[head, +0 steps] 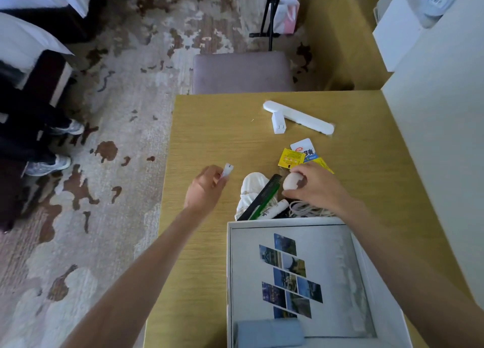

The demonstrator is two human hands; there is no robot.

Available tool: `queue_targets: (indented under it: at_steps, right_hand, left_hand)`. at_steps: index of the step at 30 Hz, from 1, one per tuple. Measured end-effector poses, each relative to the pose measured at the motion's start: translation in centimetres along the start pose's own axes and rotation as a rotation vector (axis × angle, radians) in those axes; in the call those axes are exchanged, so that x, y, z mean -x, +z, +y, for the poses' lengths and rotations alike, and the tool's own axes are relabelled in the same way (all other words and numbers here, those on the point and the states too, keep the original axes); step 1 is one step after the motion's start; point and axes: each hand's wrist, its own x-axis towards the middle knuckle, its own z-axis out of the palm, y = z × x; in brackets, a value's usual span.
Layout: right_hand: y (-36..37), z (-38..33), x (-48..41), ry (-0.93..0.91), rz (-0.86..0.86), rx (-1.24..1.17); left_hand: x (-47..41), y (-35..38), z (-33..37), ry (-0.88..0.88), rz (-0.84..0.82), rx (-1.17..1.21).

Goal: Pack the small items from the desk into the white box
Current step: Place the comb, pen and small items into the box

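Pick-up step: left hand [207, 188] pinches a white piece [227, 170], right hand [318, 188] grips a white ball [292, 182]; next, both likely go into the box [285, 222].

Little to read on the tabletop [222, 127]

A white and blue packet [305, 148] has a red badge and big dark blue Chinese signs, but they are too blurry to read for sure. The yellow packet [290, 159] touching it has small red and black marks, too tiny to read. The white tube [275, 208] by the white box [229, 269] has dark print that is blurred. A white slipper [437, 0] far off has a grey mark, also too blurry.
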Motion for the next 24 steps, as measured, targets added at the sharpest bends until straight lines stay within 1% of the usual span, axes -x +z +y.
queue_targets:
  at_steps: [2,4,6,9,11,15,16,18,20,22,24]
  right_hand:
    - [-1.1,-0.6,1.7,-0.008,0.077,-0.239]
    - [-2.2,-1.1,3.8,-0.041,0.099,-0.411]
    - [-3.0,-1.1,6.2,-0.092,0.082,-0.494]
    - [-3.6,0.0,10.0,-0.136,0.051,-0.528]
    - [-3.4,1.3,12.4,-0.176,0.034,-0.514]
    - [-2.2,3.9,16.5,-0.278,-0.029,-0.416]
    - [-1.8,4.5,17.2,-0.281,-0.057,-0.365]
    - [-1.0,5.4,18.1,-0.274,-0.13,-0.254]
    - [-0.2,5.9,18.6,-0.277,-0.184,-0.152]
    - [0.6,5.9,18.8,-0.29,-0.212,-0.046]
    - [1.5,5.5,18.7,-0.313,-0.24,0.092]
  left_hand:
    - [1.3,-2.0,2.3,0.175,0.108,0.057]
    - [3.4,-3.5,4.8,0.26,0.119,0.084]
    - [6.1,-3.8,7.1,0.313,0.079,0.06]
    - [10.4,-2.5,9.6,0.409,0.01,-0.135]
    - [12.6,-0.7,10.8,0.375,-0.055,-0.192]
    - [14.6,3.9,11.8,0.122,-0.233,-0.247]
    - [14.6,5.0,11.9,0.126,-0.292,-0.297]
    - [14.5,6.9,12.1,0.231,-0.403,-0.416]
    - [14.4,8.0,11.9,0.312,-0.48,-0.496]
    - [14.4,8.4,11.4,0.321,-0.501,-0.527]
    - [14.8,8.5,11.1,0.3,-0.468,-0.522]
